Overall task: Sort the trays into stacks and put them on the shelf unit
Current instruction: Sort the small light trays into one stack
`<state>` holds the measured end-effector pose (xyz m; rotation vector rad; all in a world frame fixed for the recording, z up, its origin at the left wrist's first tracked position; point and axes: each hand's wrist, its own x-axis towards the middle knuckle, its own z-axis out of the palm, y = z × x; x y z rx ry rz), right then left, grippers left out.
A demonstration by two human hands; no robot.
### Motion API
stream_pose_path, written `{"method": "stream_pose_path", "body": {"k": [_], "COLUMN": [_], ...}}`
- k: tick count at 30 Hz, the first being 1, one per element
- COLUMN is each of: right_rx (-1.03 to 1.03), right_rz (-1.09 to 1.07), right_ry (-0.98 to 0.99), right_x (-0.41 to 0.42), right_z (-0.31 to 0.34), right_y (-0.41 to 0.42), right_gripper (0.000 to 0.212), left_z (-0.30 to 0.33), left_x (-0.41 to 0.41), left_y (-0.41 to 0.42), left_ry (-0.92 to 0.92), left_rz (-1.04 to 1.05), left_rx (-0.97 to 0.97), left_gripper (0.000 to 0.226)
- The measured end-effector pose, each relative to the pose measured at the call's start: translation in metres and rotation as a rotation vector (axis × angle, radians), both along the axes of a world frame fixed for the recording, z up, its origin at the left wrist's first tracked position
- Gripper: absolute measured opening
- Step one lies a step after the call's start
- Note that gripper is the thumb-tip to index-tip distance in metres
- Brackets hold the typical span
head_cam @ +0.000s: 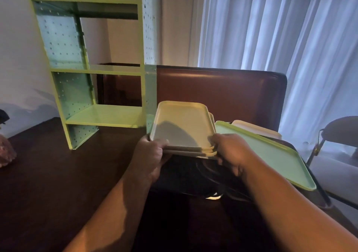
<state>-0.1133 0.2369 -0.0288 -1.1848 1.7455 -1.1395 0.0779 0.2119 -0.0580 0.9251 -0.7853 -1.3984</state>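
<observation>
A stack of cream trays (182, 120) is held level above the table, just right of the shelf unit. My left hand (151, 155) grips its near left corner with the thumb on top. My right hand (230, 151) grips its near right corner. A large green tray (271, 151) lies to the right, tilted over dark trays (193, 174) beneath my hands. A white tray (251, 128) peeks out behind the green one. The green shelf unit (100, 71) stands on the dark table at the left, and its visible shelves hold nothing.
The dark wooden table (48, 174) spreads to the left and front. A brown chair back (222, 93) rises behind the trays. A folding chair (333, 135) stands at the far right by the curtains. A reddish object (5, 151) sits at the left edge.
</observation>
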Motion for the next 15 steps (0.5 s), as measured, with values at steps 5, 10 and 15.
{"method": "stream_pose_path", "body": {"k": [5, 10, 15], "right_rx": [0.023, -0.045, -0.092], "right_rz": [0.007, -0.128, -0.218], "right_ry": [0.053, 0.055, -0.191], "right_x": [-0.042, -0.096, -0.136], "right_z": [-0.002, -0.004, -0.006], "right_y": [0.019, 0.025, 0.033], "right_gripper": [0.032, 0.027, 0.009], "left_z": [0.000, -0.001, 0.002], "left_x": [-0.046, -0.094, -0.121], "left_y": [0.007, 0.019, 0.008], "left_ry": [-0.083, -0.134, -0.151], "left_rz": [-0.013, -0.219, -0.250], "left_rx": [-0.073, -0.072, -0.053], "left_gripper": [0.051, 0.072, 0.038]}}
